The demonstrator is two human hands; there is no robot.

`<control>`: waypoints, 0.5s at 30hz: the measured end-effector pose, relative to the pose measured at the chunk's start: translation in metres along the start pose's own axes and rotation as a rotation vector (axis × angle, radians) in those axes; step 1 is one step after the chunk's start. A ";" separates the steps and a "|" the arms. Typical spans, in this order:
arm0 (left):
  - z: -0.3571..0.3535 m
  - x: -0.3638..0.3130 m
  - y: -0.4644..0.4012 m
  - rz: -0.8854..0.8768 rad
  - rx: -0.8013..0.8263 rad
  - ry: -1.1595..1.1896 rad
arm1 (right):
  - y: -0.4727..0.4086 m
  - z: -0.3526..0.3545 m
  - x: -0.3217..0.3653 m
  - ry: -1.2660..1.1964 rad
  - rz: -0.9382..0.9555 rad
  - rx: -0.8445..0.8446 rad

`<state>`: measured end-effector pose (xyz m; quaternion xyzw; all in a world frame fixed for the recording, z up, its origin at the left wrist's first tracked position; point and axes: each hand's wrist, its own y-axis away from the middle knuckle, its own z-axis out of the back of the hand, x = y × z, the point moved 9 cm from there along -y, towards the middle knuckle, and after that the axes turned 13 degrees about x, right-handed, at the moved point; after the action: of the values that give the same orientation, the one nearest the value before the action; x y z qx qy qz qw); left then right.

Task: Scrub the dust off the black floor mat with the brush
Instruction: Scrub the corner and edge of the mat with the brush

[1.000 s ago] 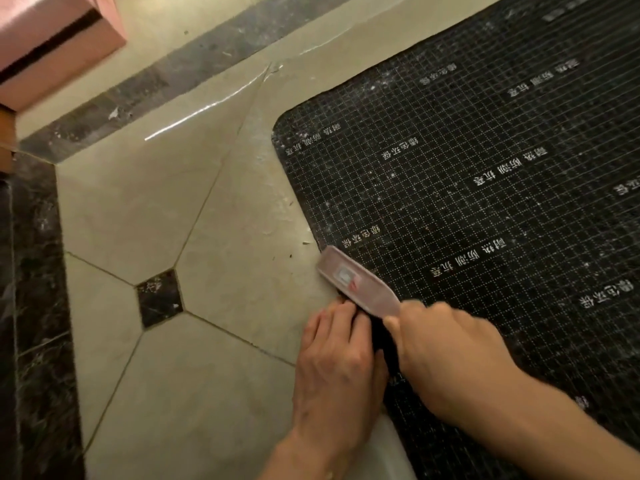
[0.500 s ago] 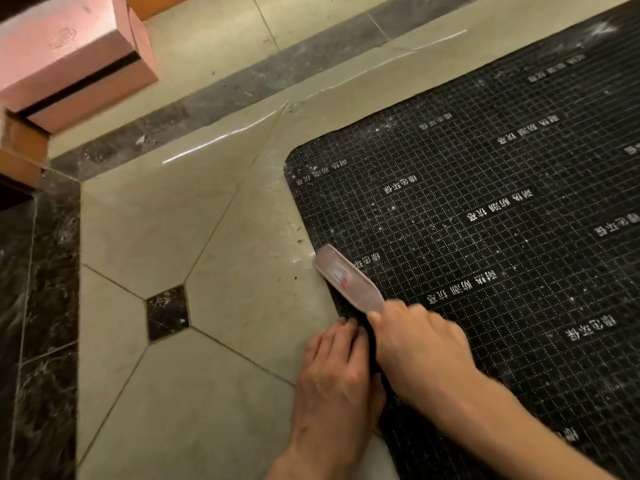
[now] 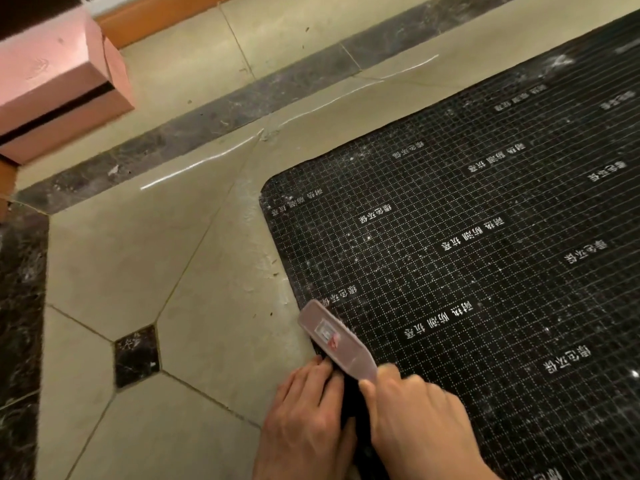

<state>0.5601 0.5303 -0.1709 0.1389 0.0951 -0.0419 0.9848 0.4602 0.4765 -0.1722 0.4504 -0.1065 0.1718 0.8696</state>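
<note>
The black floor mat (image 3: 467, 258) with a white grid and printed characters covers the right half of the view, speckled with white dust. A pale pink plastic brush (image 3: 334, 336) lies along the mat's left edge, its back facing up. My right hand (image 3: 412, 420) grips the brush handle. My left hand (image 3: 308, 420) rests flat beside it, fingers straight, pressing on the mat's left edge where it meets the tile.
Beige floor tiles (image 3: 138, 265) with a small dark diamond inset (image 3: 136, 356) lie left of the mat. A dark marble border strip (image 3: 207, 126) runs across the back. A pink box-like furniture base (image 3: 55, 84) stands at the upper left. White dust flakes (image 3: 263, 268) lie by the mat's corner.
The view has tilted up, showing more floor at the back. The brush has shifted slightly forward along the mat's left edge; both hands keep the same hold.
</note>
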 end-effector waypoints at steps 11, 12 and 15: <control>0.091 0.032 -0.058 -0.106 0.290 -0.282 | 0.013 0.036 -0.040 -0.093 0.034 0.000; 0.098 0.034 -0.067 -0.126 0.313 -0.301 | 0.014 0.039 -0.043 -0.083 0.040 0.007; 0.106 0.033 -0.097 -0.298 0.330 -0.371 | 0.013 0.048 -0.050 -0.069 0.042 -0.020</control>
<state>0.6006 0.4056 -0.1036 0.2717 -0.0753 -0.2256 0.9325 0.4074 0.4341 -0.1519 0.4451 -0.1478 0.1734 0.8660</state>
